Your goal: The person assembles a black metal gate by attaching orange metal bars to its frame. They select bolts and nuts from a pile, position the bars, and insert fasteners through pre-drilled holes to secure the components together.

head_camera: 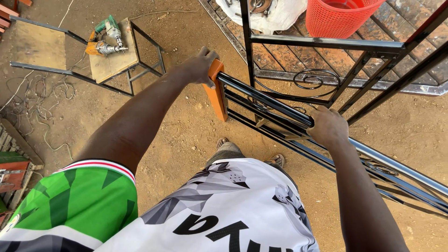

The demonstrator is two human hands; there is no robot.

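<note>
A long metal frame (280, 109) was held up on its edge over the dirt ground (186, 130), in the middle of the scene and running off to the near right. The left hand (201, 65) was closed over the top of the orange post (216, 91) at the frame's far end. The right hand (328, 127) was wrapped around the top rail (396, 165), nearer the body. Both hands were shut tight on the frame.

The frame was made of black painted bars, with round curly shapes set between them. The top rail looked smooth and shiny, so it could be slippery. The frame looked heavy and stiff and would not bend. It was judged best held at the top, with the hands well apart, as they were here.

Another black frame (336, 44) stood just behind it, on the far side. A red plastic basket (336, 18) with small holes was seen far right. A green drill (108, 29) lay on a wooden board (112, 60) far left, with loose wires (32, 100) on the ground near it.
</note>
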